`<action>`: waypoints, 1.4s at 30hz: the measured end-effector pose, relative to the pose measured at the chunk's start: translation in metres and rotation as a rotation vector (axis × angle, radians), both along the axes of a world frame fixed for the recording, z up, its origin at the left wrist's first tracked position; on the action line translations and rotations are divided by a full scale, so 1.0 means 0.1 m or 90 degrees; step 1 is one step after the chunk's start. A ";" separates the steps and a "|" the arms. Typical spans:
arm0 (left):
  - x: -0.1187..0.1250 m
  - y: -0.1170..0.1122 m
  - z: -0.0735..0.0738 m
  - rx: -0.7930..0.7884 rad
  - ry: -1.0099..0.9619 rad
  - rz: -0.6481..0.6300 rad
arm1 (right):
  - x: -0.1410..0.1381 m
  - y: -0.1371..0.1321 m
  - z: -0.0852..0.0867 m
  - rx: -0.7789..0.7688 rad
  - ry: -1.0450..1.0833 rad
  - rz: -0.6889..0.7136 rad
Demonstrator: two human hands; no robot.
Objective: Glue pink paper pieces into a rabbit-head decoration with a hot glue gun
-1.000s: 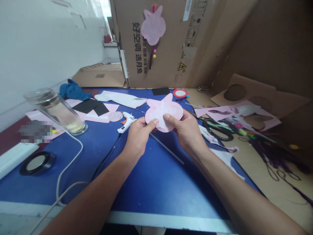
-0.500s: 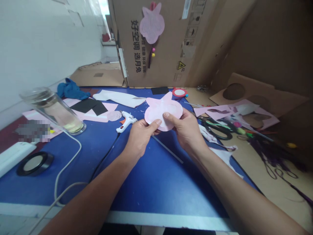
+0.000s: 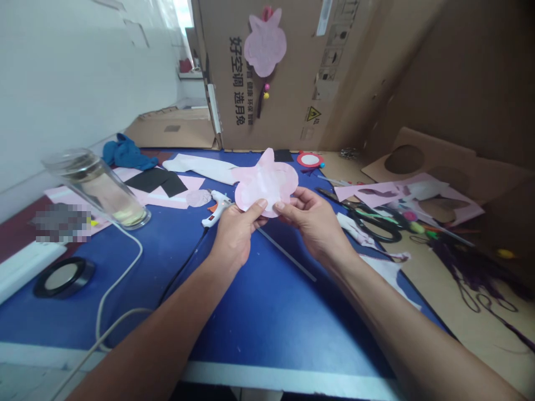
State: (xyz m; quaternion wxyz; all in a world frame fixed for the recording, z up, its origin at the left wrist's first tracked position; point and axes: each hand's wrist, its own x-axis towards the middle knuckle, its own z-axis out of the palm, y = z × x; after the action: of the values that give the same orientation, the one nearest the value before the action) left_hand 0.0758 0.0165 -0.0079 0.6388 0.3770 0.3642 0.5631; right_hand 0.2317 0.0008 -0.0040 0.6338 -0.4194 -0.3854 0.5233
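Observation:
A pale pink scalloped cutout [image 3: 267, 184] with pointed tips along its top is held up over the blue table. My left hand [image 3: 236, 231] pinches its lower edge, thumb on the near face. At the lower right edge, my right hand [image 3: 311, 220] grips it between thumb and fingers. Just left of my left hand lies a white hot glue gun [image 3: 216, 209] with an orange trigger, partly hidden by that hand. A clear glue stick [image 3: 288, 255] rests on the table below the cutout.
A similar pink cutout [image 3: 265, 47] with beads hangs on the upright cardboard [image 3: 292, 117]. Black-handled scissors [image 3: 378, 225] and paper scraps [image 3: 412, 195] lie right. A glass of liquid [image 3: 125, 206], black tape roll [image 3: 62, 277] and white cable [image 3: 100, 312] are left.
The cutout has shifted slightly left and turned in my hands. My right thumb has slid from its middle down to the lower edge, close to my left thumb.

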 end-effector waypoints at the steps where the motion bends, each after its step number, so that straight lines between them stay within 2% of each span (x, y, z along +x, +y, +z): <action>1: 0.00 0.00 0.00 -0.002 -0.001 -0.001 | 0.00 0.00 0.00 -0.004 0.004 -0.003; 8: 0.02 -0.02 0.01 0.008 -0.001 0.013 | 0.01 0.00 0.03 -0.022 0.013 -0.011; 21: 0.01 0.01 -0.01 -0.002 -0.001 0.016 | 0.04 -0.01 0.04 0.015 -0.007 -0.030; 42: -0.01 0.03 -0.02 0.004 0.009 0.026 | 0.03 -0.01 0.07 -0.012 -0.008 -0.052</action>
State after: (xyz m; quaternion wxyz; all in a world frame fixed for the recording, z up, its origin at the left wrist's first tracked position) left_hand 0.0752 0.0192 -0.0100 0.6236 0.3752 0.3745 0.5745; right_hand 0.2345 0.0002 0.0031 0.6486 -0.4440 -0.3670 0.4976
